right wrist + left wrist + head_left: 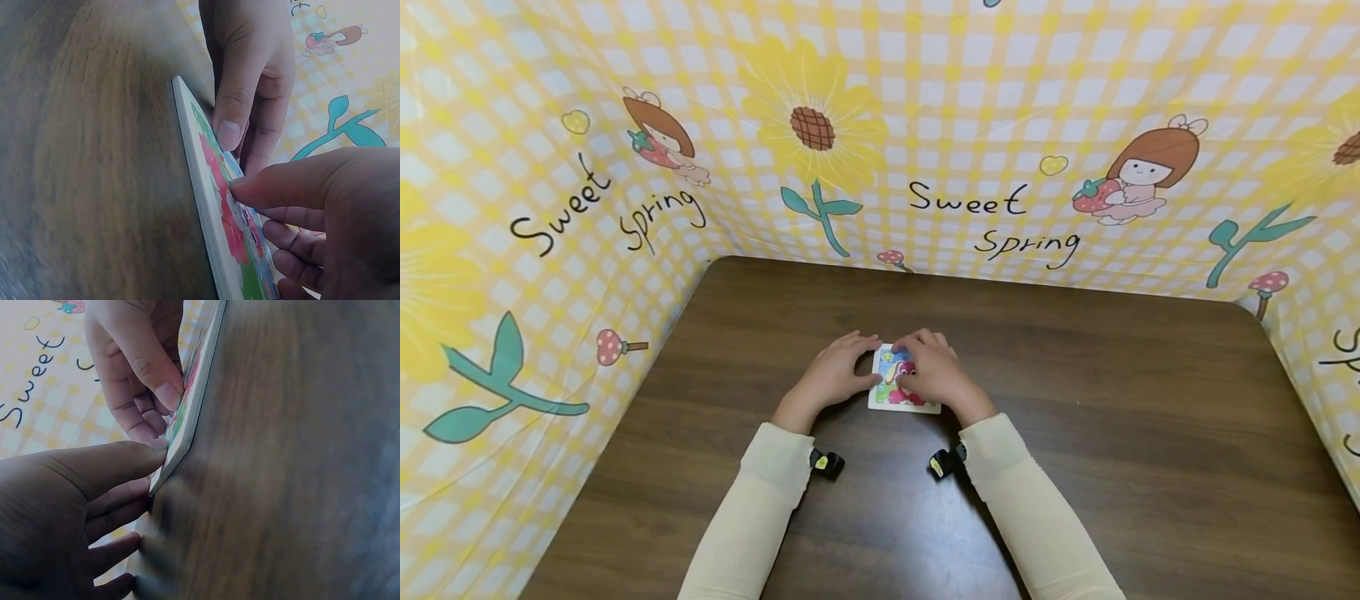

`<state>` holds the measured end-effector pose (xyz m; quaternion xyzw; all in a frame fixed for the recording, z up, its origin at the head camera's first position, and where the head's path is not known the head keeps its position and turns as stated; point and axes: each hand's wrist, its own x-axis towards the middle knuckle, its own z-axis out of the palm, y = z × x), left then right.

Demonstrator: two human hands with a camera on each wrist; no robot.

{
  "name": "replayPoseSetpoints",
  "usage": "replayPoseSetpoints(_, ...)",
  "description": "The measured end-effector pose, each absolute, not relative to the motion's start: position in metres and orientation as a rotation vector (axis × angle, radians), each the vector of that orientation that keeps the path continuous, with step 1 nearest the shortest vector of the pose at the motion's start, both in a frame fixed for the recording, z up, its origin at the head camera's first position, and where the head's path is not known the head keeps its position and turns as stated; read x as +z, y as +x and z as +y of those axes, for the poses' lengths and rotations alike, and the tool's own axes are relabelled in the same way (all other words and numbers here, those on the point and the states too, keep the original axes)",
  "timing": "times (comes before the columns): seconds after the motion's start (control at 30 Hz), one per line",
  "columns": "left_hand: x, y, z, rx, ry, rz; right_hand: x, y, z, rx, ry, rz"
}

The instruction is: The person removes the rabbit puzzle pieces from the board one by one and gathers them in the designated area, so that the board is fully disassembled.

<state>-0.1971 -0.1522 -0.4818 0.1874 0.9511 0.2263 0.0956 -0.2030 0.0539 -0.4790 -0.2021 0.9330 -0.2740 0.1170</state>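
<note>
A small flat picture board [904,398], white-edged, with a cartoon in pink, green and blue, lies on the table between both hands. My left hand [835,371] holds its left side; in the left wrist view, the thumb [134,461] is on the board's corner edge and the index finger is beside it. From the right, my right hand [936,371] reaches over the board and hides part of the picture. Its thumb [256,190] rests on the picture face, with the other fingers curled by the far edge. Uneven borders between colours show in the right wrist view.
The brown wooden table [1112,433] extends on all sides of the board. Yellow checked cloth [925,125] with flowers and lettering hangs along its back and sides. A black strap device [827,464] is worn at each wrist, below beige sleeves [752,508].
</note>
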Motion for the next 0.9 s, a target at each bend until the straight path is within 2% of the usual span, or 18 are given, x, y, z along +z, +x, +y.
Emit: replayPoseSetpoints(0.9, -0.488, -0.199, -0.154, 0.67, 0.551, 2.826, -0.489, -0.203, 0.049, -0.894, -0.57, 2.835)
